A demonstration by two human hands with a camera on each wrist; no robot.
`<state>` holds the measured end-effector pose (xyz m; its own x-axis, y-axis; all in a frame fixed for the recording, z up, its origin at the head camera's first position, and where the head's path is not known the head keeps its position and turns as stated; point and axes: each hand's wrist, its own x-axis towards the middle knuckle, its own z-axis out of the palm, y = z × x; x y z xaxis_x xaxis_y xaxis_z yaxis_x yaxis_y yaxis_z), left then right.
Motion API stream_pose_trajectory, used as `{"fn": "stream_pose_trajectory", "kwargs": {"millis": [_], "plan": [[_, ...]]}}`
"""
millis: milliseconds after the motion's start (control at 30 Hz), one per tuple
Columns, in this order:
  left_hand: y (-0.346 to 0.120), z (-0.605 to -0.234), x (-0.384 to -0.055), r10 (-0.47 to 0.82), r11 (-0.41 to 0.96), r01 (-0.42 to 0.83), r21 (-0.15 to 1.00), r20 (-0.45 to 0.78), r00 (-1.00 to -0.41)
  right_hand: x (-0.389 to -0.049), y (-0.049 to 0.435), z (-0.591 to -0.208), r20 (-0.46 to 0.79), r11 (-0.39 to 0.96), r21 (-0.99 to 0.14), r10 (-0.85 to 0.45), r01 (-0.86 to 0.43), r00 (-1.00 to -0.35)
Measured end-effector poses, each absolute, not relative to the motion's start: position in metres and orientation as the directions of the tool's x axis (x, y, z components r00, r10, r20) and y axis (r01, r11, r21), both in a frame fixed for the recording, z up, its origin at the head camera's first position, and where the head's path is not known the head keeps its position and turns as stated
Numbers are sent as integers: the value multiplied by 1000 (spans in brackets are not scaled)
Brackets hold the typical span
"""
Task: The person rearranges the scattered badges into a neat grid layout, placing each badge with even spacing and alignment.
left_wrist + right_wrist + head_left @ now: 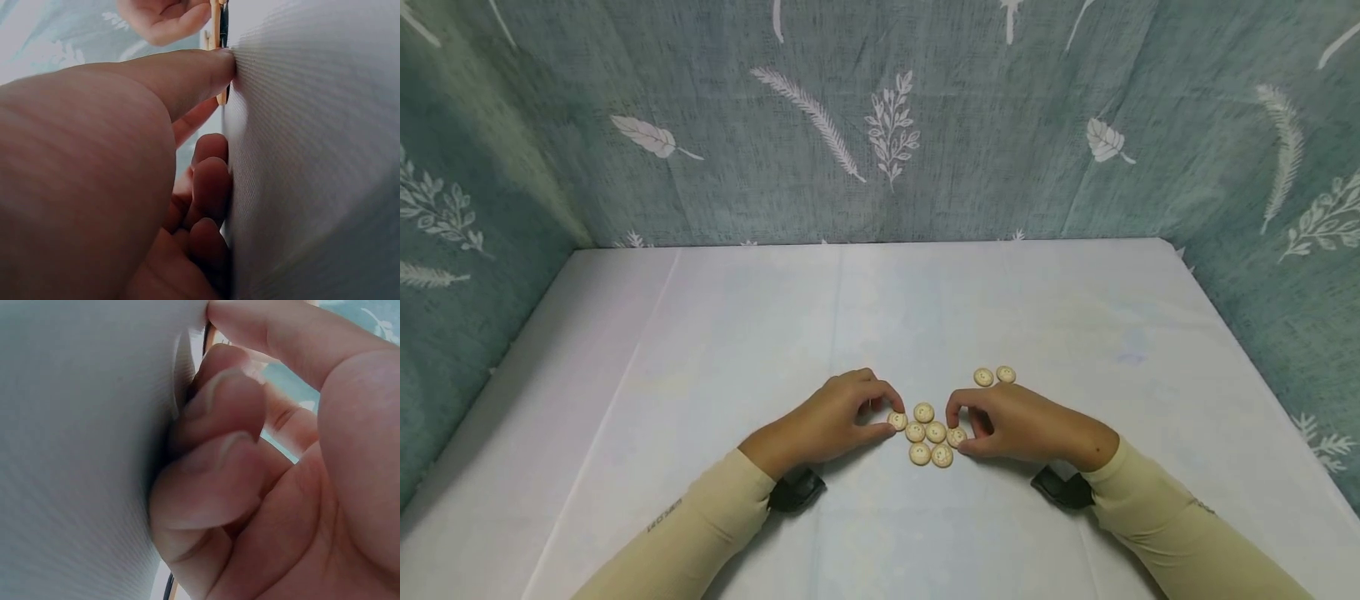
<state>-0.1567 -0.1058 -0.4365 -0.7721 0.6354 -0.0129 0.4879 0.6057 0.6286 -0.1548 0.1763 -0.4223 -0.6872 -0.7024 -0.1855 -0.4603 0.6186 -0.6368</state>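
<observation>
Small, round, pale wooden discs with dark marks on top lie in a tight cluster at the middle of the table in the head view. My left hand (835,418) pinches the cluster's leftmost disc (897,421) between thumb and forefinger, flat on the cloth. On the other side, my right hand (1021,423) has thumb and forefinger at opposite edges of the rightmost disc (956,437). Between the hands sit several more, among them a top disc (923,412) and a bottom disc (942,456). In the left wrist view, the left thumb (200,72) partly hides a disc's thin edge.
Two further discs, one left (983,377) and one right (1006,374), lie just beyond the right hand. A white cloth (700,333) covers the table. Green curtains (970,125) with white leaf prints stand along its back and sides.
</observation>
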Motion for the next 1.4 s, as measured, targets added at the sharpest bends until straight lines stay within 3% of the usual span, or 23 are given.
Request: {"fn": "stream_pose_trajectory", "kwargs": {"millis": [1400], "plan": [[-105,-437,-157,634,611,498,616,-4,-773,-155,175,-424,-160,617,-631,-696,-470,-700]]}}
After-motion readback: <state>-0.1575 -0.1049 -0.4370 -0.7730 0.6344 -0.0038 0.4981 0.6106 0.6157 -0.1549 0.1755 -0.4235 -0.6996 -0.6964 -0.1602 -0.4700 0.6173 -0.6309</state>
